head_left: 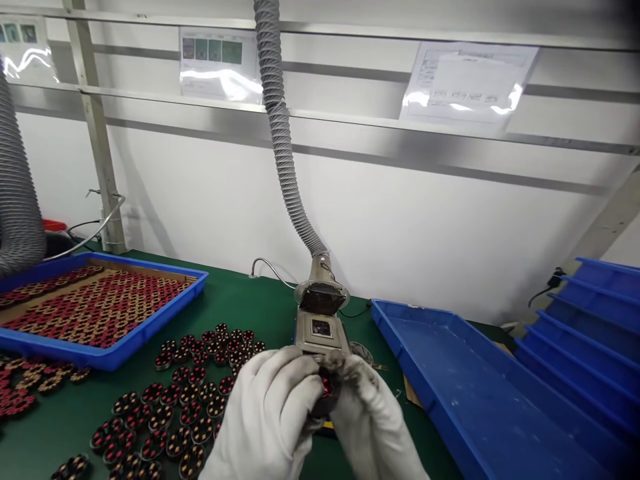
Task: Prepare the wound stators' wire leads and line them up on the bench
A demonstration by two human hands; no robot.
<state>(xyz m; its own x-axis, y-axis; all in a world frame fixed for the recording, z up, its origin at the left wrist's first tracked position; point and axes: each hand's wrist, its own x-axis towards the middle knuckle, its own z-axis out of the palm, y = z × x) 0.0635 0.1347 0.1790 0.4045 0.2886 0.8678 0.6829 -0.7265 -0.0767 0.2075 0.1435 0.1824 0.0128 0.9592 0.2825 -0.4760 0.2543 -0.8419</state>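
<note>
My left hand (273, 407), in a white glove, has its fingers curled round a small dark round piece (326, 388) with red spots. From the other side my right hand (367, 407), its glove stained dark at the fingertips, grips the same piece. Both hands nearly touch, and they hide much of the piece. Just beyond them stands a metal device (323, 332) with a small square window, beneath the round hood of a grey hose. Many round black pieces (190, 413) with red or tan spots lie to the left of my left hand.
A blue tray (117, 353) at the left holds rows of red and tan patterned pieces. Another blue tray (450, 373) lies at the right, beside stacked blue trays (590, 340). The ribbed grey hose (283, 133) hangs down to the device on the green table (240, 287).
</note>
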